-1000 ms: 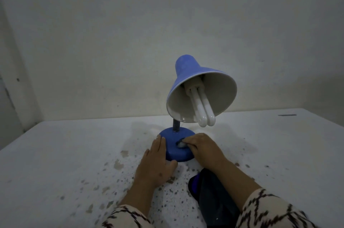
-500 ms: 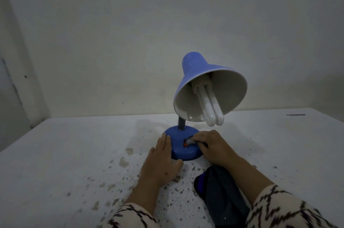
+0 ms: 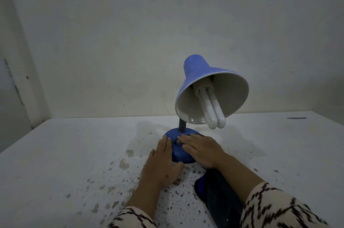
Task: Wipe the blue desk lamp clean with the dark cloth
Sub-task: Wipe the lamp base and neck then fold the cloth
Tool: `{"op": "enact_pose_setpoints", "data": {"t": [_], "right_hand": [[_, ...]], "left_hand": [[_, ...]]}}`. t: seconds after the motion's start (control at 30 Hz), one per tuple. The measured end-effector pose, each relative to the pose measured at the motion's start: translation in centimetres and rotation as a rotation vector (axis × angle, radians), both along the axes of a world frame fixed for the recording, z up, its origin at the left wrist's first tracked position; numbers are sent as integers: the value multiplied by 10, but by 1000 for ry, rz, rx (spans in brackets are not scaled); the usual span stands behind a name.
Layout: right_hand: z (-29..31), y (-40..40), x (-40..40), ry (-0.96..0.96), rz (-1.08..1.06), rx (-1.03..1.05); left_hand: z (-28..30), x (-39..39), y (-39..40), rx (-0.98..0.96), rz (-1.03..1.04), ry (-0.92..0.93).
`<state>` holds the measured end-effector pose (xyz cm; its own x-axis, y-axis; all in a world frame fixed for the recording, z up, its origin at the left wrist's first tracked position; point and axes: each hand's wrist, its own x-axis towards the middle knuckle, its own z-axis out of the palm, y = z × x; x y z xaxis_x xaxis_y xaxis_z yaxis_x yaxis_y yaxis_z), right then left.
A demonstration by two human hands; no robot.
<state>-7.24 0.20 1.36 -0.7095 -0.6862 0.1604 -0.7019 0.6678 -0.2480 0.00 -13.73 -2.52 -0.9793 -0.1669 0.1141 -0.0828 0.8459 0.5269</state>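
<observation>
The left hand [image 3: 162, 164] lies flat-fingered against the base's left side, steadying it; the right hand [image 3: 202, 148] rests spread over the top of the base, holding nothing; half a second earlier its fingers were curled at the switch. The blue desk lamp [image 3: 210, 97] stands on the speckled table [image 3: 74, 153]; the dark cloth [image 3: 217, 196] lies unused under the right forearm. It should be picked up next, I judge, with the base kept braced.
</observation>
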Motion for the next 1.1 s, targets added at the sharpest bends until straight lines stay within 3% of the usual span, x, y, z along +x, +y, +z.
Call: {"op": "enact_pose_setpoints", "data": {"t": [0.17, 0.4, 0.77, 1.0, 1.1], "right_hand": [[-7, -12, 1, 43, -50, -17], [2, 3, 8, -107, 150, -100], [-5, -22, 2, 119, -20, 132], [-6, -19, -3, 139, -58, 111], [-8, -8, -8, 62, -85, 50]], "left_hand": [[0, 0, 0, 19, -1, 15], [0, 0, -1, 22, 2, 25], [0, 0, 1, 61, 7, 32], [3, 2, -1, 75, 3, 24], [2, 2, -2, 52, -8, 15]]}}
